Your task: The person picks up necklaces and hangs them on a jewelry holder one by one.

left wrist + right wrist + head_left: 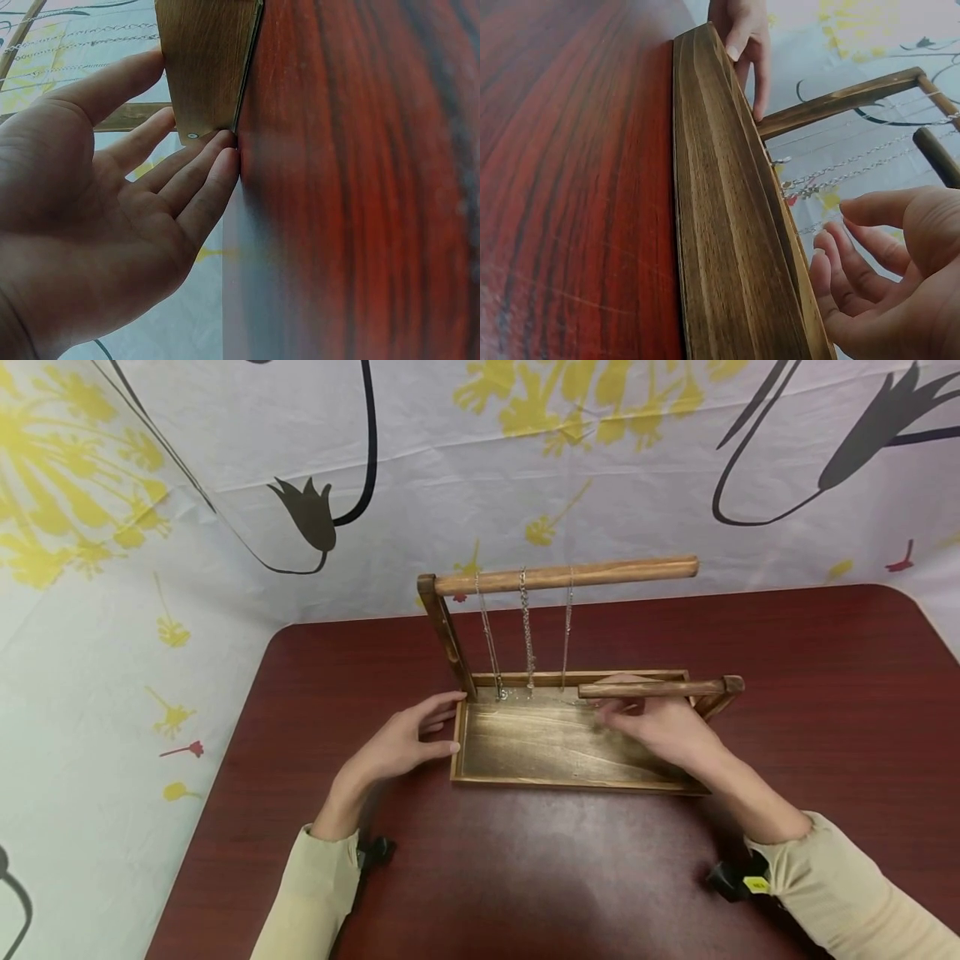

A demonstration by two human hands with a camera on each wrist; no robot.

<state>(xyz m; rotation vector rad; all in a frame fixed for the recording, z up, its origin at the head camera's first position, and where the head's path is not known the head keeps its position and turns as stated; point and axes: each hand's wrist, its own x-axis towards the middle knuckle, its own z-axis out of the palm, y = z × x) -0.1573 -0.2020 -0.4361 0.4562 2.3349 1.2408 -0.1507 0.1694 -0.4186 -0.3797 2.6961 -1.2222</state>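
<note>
A brown wooden jewelry stand (547,739) has a shallow tray as its base. From its upper bar (600,573) hang several thin silver necklaces (527,627), their lower ends reaching the tray's back. My left hand (408,735) touches the tray's left end, thumb near the front and fingers farther back; in the left wrist view the fingers are mostly straight against the wood (210,67). My right hand (660,727) reaches over the tray's right part, partly hidden by the lower bar (652,689). Its thumb and index finger come close together; I cannot tell whether a chain is between them.
The stand sits on a dark red wood-grain table (337,668) with rounded corners. Behind and left hangs a white cloth (420,510) printed with yellow and grey flowers. The upper bar's right end is free, standing high above the tray.
</note>
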